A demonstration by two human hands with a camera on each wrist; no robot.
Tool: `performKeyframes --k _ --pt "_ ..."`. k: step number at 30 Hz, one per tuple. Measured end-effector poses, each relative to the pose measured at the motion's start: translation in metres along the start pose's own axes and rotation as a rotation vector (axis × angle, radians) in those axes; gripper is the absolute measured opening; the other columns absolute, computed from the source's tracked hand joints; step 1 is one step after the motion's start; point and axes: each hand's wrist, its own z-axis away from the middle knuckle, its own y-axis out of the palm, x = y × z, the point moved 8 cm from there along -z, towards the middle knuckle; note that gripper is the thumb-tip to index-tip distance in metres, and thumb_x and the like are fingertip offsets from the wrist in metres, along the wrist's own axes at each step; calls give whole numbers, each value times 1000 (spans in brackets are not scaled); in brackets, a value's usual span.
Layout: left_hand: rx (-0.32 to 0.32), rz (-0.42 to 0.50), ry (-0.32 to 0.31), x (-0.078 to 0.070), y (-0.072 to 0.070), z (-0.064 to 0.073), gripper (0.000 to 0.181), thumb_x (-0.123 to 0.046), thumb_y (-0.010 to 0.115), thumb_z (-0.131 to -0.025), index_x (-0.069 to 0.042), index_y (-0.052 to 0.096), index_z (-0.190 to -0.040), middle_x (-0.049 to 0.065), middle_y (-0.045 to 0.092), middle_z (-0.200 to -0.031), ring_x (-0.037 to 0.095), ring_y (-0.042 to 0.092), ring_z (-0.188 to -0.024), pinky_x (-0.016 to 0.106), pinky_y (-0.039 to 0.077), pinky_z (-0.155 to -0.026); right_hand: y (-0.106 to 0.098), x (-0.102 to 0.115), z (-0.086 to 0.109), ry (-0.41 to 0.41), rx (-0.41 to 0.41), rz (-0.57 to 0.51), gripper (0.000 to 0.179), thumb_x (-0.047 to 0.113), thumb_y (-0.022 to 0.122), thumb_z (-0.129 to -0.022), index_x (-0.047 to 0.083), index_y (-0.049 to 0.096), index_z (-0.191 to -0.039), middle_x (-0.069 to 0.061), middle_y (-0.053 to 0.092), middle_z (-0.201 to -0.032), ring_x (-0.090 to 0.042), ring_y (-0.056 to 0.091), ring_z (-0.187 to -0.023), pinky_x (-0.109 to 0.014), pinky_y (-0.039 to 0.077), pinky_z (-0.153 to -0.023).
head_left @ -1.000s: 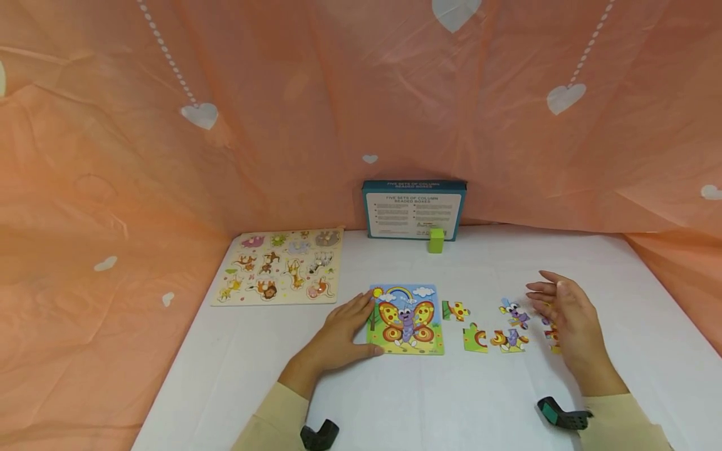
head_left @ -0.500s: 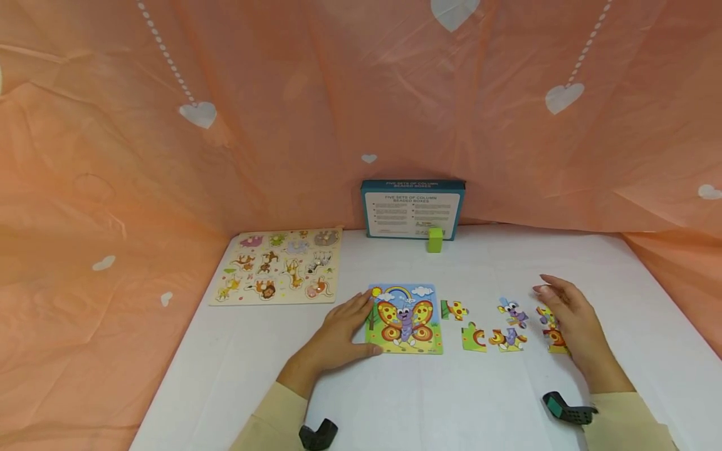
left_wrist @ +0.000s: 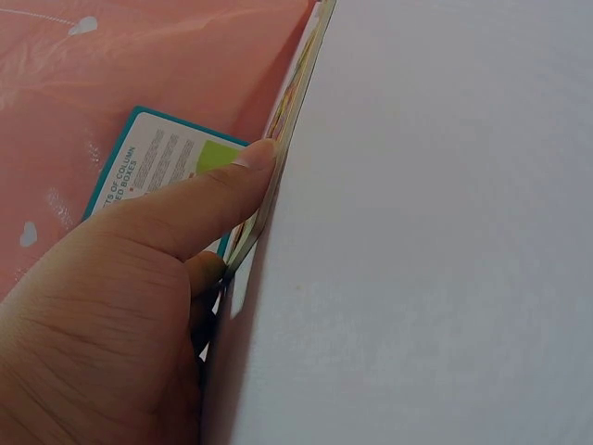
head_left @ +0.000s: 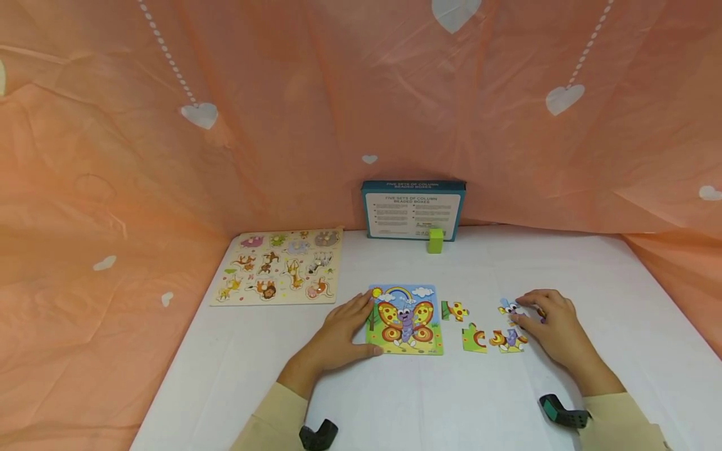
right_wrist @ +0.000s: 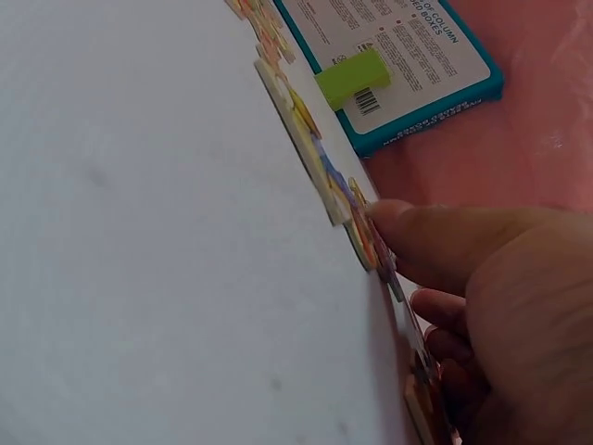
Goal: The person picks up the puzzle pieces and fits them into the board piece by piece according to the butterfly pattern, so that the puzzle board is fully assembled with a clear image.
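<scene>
A square butterfly puzzle board lies flat on the white table, its picture facing up. My left hand rests at its left side, with fairly straight fingers near the upper left corner and the thumb on the near edge. To the right, my right hand pinches a puzzle piece with the butterfly's head between thumb and forefinger. Close by lie a piece with purple body and wings, a green corner piece and a yellow-spotted piece. Pieces farther right are mostly covered by the right hand.
A wooden animal peg puzzle lies at the left back. Against the orange heart-patterned cloth stands a teal and white box, a green block in front of it. Each wrist wears a black camera mount.
The right hand first drew back slightly to the right, then came left and down onto the butterfly-head piece. The left hand stays at the board.
</scene>
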Motion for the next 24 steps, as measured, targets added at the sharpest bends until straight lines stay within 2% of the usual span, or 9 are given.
performKeyframes --k 7,13,16,19,21,23,24 --pt "3 2 -2 1 1 0 100 -57 81 -94 -8 37 -170 -3 19 -180 23 14 -165 53 12 -130 -1 -1 0 2 -12 -29 29 8 79 -100 -8 70 -122 -33 54 -135 -55 43 -125 -70 39 -97" --pt "2 0 -5 1 1 0 100 -57 80 -94 -9 37 -170 -3 19 -180 23 14 -165 53 12 -130 -3 -4 -1 37 11 -100 32 8 76 -103 -11 66 -126 -34 54 -136 -56 45 -129 -74 37 -104" --pt "2 -2 -8 2 1 -1 101 -57 80 -94 -9 36 -170 -4 19 -180 23 13 -165 53 11 -130 -4 -6 -2 57 13 -124 31 8 75 -104 -11 64 -126 -35 55 -135 -53 49 -127 -71 40 -103" --pt "2 -2 -9 3 2 -1 101 -57 81 -93 -9 37 -170 -4 19 -180 23 13 -165 53 11 -130 -5 -7 -1 77 -10 -125 24 10 74 -106 -8 67 -121 -30 62 -130 -43 57 -119 -49 47 -100" --pt "1 -1 -11 3 2 -1 101 -58 81 -93 -9 37 -170 -4 18 -180 22 13 -165 53 11 -130 -7 -9 0 92 -27 -133 20 11 73 -107 -5 68 -118 -27 67 -124 -36 59 -112 -32 47 -92" --pt "1 1 -11 3 2 -1 101 -58 81 -93 -10 37 -170 -5 18 -180 22 13 -165 53 11 -130 -8 -10 0 108 -26 -134 20 14 73 -107 -3 70 -118 -23 70 -122 -30 59 -110 -21 44 -84" --pt "1 1 -11 3 2 -1 101 -58 81 -93 -10 37 -170 -4 18 -180 22 13 -165 53 11 -130 -8 -10 1 112 -16 -138 23 16 73 -107 -2 70 -120 -22 70 -123 -30 59 -111 -21 43 -84"
